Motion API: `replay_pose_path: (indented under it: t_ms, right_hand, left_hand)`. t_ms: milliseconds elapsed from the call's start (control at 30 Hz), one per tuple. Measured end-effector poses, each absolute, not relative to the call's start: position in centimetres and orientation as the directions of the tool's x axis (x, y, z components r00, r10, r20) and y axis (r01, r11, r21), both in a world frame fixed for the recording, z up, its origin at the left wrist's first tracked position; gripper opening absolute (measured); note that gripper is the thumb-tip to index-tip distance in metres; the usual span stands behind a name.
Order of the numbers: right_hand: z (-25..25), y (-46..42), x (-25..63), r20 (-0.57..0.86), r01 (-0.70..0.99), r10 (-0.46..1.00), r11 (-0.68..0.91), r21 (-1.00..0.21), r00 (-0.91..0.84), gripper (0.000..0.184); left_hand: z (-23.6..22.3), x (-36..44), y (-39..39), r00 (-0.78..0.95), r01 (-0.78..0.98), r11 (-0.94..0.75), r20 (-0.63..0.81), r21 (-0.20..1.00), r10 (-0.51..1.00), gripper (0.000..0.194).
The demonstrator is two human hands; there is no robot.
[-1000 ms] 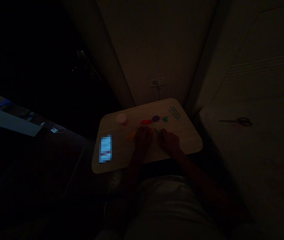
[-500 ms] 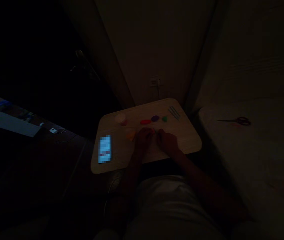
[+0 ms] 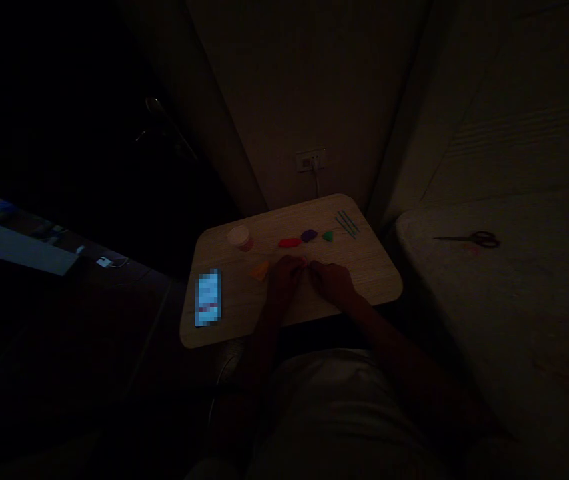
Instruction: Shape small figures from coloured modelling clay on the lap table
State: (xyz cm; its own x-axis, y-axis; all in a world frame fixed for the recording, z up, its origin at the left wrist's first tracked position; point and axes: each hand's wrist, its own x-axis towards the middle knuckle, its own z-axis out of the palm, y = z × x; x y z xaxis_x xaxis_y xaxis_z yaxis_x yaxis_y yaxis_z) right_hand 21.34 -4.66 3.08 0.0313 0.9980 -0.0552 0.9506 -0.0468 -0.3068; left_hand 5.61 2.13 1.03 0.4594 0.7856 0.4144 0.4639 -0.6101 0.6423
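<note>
In the dim head view, my left hand (image 3: 284,275) is closed over the table, its fingertips pinching a small pinkish lump of modelling clay (image 3: 305,261). My right hand (image 3: 333,280) is closed too, fingertips pressed together beside that lump; whether they grip it, I cannot tell. Just beyond my hands lie a red clay piece (image 3: 289,243), a purple clay piece (image 3: 309,235) and a green clay piece (image 3: 327,236). To the left of my left hand is an orange clay piece (image 3: 260,271).
On the wooden table (image 3: 244,313) are a tub (image 3: 240,237), a lit phone (image 3: 208,298) and several thin sticks (image 3: 347,224). Scissors (image 3: 484,239) rest on a pale surface to the right. A plugged socket (image 3: 310,160) is on the wall behind.
My right hand has come slightly left, narrowing the gap between the fingertips. The whole view has shifted a little; the things on the table lie as before.
</note>
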Motion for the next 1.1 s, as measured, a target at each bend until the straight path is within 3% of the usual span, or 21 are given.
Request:
replay_pose_path:
  t_ms: [200,467,833,1100]
  right_hand:
    - [3.13,-4.81,21.05,-0.043,0.950,0.998,-0.051,-0.309,0.039,0.037]
    - [3.35,-5.04,20.66,-0.034,0.924,0.985,-0.170,-0.342,0.169,0.032]
    - [3.12,-4.74,21.10,-0.039,0.946,0.999,-0.038,-0.320,0.027,0.036]
    - [3.81,-5.17,20.42,-0.048,0.937,0.986,-0.169,-0.307,0.162,0.035]
  left_hand:
    - [1.12,5.60,2.19,0.466,0.503,-0.604,0.395,0.618,0.792,0.013]
    - [1.20,5.68,2.11,0.463,0.500,-0.614,0.410,0.612,0.786,0.013]
    - [1.11,5.70,2.22,0.466,0.487,-0.617,0.413,0.618,0.782,0.012]
    - [1.27,5.77,2.02,0.484,0.518,-0.635,0.415,0.574,0.770,0.014]
